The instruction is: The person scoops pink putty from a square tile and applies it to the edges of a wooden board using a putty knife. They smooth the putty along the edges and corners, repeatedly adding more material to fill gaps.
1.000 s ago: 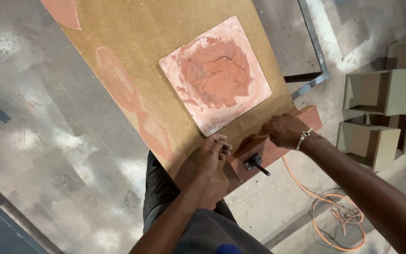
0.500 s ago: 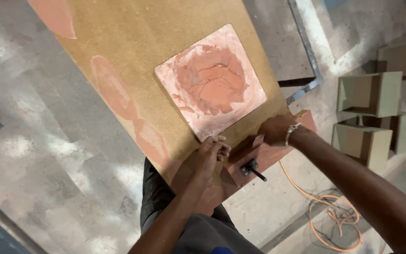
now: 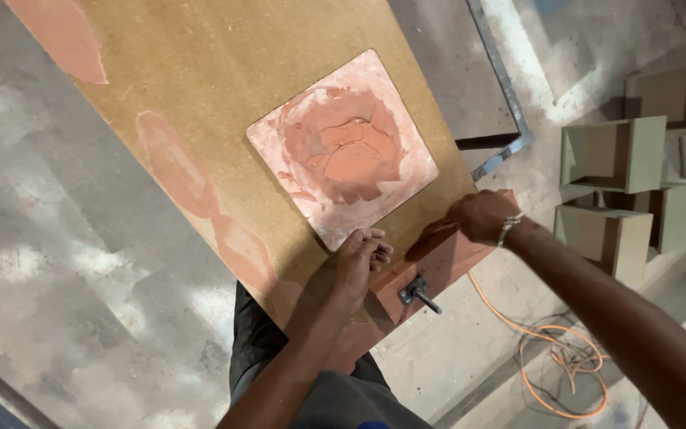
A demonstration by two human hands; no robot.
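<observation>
Resting at the board's (image 3: pixel 279 95) near edge, your left hand (image 3: pixel 356 266) curls its fingers just below the square pink-smeared tile (image 3: pixel 343 147). Your right hand (image 3: pixel 479 216) lies flat on the reddish block (image 3: pixel 438 266) at the board's near right corner, holding nothing.

support: brown board (image 3: pixel 224 71) streaked with pink smears | on it: square slab (image 3: pixel 343 148) coated in wet pink paste | below: grey concrete floor (image 3: pixel 57 262) | on floor: orange cord (image 3: pixel 553 361), open grey boxes (image 3: pixel 613 155)
</observation>
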